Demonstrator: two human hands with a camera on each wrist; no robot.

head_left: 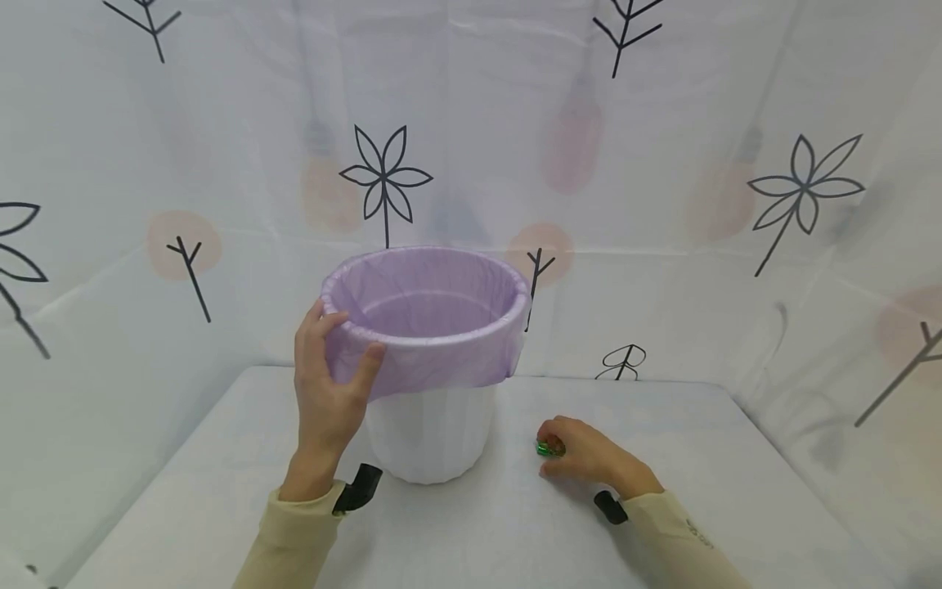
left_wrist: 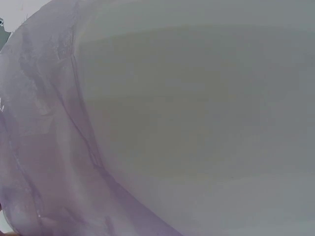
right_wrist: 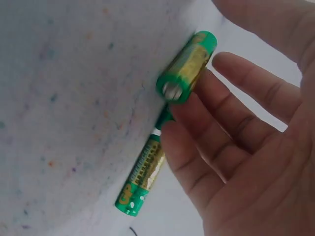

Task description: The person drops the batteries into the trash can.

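Note:
A white trash bin (head_left: 434,429) stands on the table, lined with a purple bag (head_left: 449,360) folded over its rim. My left hand (head_left: 327,393) grips the bin's left side at the rim, fingertips over the edge and thumb on the outside of the bag. To the right of the bin, my right hand (head_left: 585,451) is low at the table beside green-and-gold batteries. Its fingers touch an upper battery (right_wrist: 187,69) and a lower battery (right_wrist: 140,172), while the thumb stands apart. More green shows between these two, partly hidden by a finger.
The table (head_left: 508,540) has a white cover. Behind it hangs a pale curtain (head_left: 471,204) with plant drawings, which also comes round the sides. The left wrist view is filled by the bin's wall (left_wrist: 197,123) and the bag's hanging edge.

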